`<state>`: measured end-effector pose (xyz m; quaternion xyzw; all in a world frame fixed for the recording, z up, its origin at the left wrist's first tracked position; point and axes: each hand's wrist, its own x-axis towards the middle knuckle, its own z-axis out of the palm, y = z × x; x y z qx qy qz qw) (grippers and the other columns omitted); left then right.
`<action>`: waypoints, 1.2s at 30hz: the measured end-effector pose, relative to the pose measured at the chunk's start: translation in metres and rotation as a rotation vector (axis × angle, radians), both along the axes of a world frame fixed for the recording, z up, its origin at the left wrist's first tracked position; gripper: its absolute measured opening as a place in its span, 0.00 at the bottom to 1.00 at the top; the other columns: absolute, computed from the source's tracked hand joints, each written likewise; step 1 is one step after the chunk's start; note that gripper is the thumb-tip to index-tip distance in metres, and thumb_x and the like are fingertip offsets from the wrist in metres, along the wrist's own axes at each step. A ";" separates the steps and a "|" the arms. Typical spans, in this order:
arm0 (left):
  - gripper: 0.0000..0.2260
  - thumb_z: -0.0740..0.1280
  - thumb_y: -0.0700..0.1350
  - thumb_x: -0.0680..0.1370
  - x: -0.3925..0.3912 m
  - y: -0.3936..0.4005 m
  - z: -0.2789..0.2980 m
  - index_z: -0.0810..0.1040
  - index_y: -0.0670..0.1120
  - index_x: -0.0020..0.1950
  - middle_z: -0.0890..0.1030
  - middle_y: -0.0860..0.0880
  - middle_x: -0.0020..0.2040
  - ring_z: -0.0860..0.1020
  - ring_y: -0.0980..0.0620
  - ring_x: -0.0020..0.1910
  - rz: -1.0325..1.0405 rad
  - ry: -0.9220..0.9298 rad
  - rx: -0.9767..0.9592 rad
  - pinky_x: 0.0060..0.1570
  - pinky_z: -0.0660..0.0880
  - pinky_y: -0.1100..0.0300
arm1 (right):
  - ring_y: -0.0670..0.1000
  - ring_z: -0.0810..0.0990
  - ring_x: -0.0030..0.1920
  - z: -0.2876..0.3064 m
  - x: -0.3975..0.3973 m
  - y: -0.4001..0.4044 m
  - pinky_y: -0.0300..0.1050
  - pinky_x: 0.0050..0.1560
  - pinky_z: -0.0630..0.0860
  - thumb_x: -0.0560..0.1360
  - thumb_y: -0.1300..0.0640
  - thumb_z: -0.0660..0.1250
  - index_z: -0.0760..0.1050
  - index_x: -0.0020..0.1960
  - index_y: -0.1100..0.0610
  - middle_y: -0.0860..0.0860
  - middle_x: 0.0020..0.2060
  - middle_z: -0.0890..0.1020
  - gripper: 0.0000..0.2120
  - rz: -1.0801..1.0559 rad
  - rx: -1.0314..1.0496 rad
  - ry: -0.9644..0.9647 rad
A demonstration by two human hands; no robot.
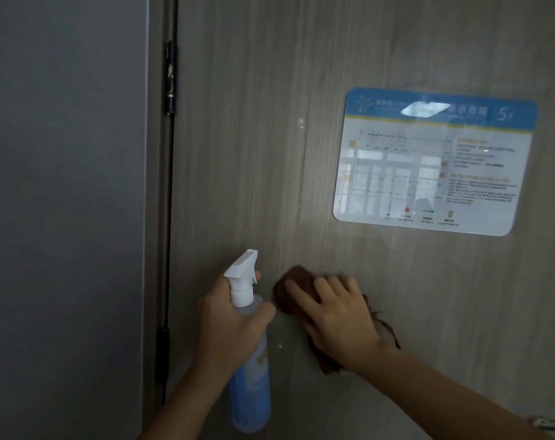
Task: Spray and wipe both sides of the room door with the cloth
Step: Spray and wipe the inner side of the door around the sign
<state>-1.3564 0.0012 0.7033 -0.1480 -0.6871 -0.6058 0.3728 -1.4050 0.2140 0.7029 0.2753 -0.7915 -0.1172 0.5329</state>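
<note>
The right hand's fingers (320, 289) lie spread and flat on a brown cloth (296, 292), pressing it against the wood-grain room door (253, 154) below its middle. The right hand (339, 315) covers most of the cloth, whose loose end trails out beneath the wrist. Just beside it, the left hand (228, 325) has its fingers curled round the neck of a blue spray bottle (250, 379), its white nozzle pointing at the door. A few droplets sit on the panel near the cloth and higher up, so spraying seems begun and wiping is under way on this face. The laminated floor-plan sign (435, 160), the upper panel and the hinge (171, 77) edge look unwiped, and the other side of the door is out of sight, so most of the job likely remains.
</note>
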 end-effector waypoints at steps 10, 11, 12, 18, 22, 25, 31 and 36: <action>0.16 0.75 0.29 0.69 -0.004 0.001 0.054 0.82 0.47 0.50 0.80 0.59 0.33 0.77 0.62 0.30 -0.049 0.080 0.006 0.31 0.72 0.69 | 0.58 0.77 0.44 0.068 -0.001 -0.013 0.52 0.45 0.68 0.70 0.51 0.73 0.77 0.70 0.53 0.56 0.46 0.78 0.29 -0.038 -0.270 0.082; 0.15 0.75 0.30 0.69 -0.004 0.001 0.063 0.82 0.47 0.51 0.81 0.60 0.34 0.77 0.62 0.31 -0.046 0.094 0.003 0.32 0.72 0.70 | 0.58 0.77 0.44 0.054 0.000 -0.015 0.52 0.45 0.68 0.68 0.49 0.74 0.76 0.70 0.52 0.55 0.47 0.78 0.30 -0.014 -0.171 0.051; 0.14 0.75 0.33 0.69 -0.003 0.001 0.073 0.82 0.47 0.51 0.82 0.60 0.35 0.78 0.62 0.32 -0.046 0.113 -0.001 0.33 0.72 0.70 | 0.58 0.77 0.43 0.039 0.001 -0.015 0.52 0.45 0.69 0.67 0.47 0.74 0.76 0.70 0.51 0.54 0.47 0.78 0.32 -0.002 -0.054 0.017; 0.16 0.73 0.39 0.65 -0.005 -0.001 0.133 0.83 0.47 0.52 0.85 0.51 0.42 0.80 0.60 0.37 -0.062 0.195 -0.041 0.36 0.74 0.69 | 0.57 0.79 0.43 0.066 0.014 -0.006 0.49 0.43 0.75 0.71 0.46 0.68 0.75 0.70 0.46 0.51 0.49 0.79 0.27 0.134 -0.116 -0.153; 0.14 0.76 0.32 0.68 -0.010 0.002 0.171 0.83 0.45 0.50 0.85 0.48 0.43 0.80 0.60 0.36 -0.075 0.200 -0.075 0.35 0.75 0.68 | 0.57 0.78 0.41 0.153 0.033 -0.002 0.46 0.41 0.72 0.71 0.50 0.70 0.76 0.70 0.50 0.52 0.46 0.78 0.27 0.200 -0.370 0.023; 0.11 0.75 0.37 0.67 -0.012 0.007 0.188 0.82 0.46 0.47 0.84 0.48 0.40 0.79 0.61 0.34 -0.061 0.205 -0.092 0.33 0.74 0.68 | 0.59 0.79 0.40 0.210 0.036 0.008 0.49 0.40 0.75 0.72 0.52 0.71 0.77 0.69 0.52 0.54 0.44 0.78 0.25 0.194 -0.483 0.140; 0.07 0.74 0.35 0.68 -0.011 0.011 0.199 0.80 0.42 0.44 0.83 0.43 0.38 0.76 0.59 0.31 -0.008 0.212 -0.128 0.29 0.72 0.68 | 0.61 0.79 0.40 0.258 0.032 0.012 0.51 0.41 0.76 0.73 0.53 0.74 0.77 0.68 0.51 0.54 0.44 0.78 0.23 0.181 -0.513 0.209; 0.10 0.74 0.35 0.68 -0.010 0.009 0.200 0.80 0.43 0.47 0.80 0.48 0.34 0.74 0.60 0.29 -0.036 0.223 -0.134 0.28 0.71 0.68 | 0.59 0.79 0.41 0.269 0.032 0.013 0.53 0.42 0.77 0.74 0.51 0.72 0.76 0.69 0.50 0.54 0.44 0.78 0.23 0.151 -0.476 0.197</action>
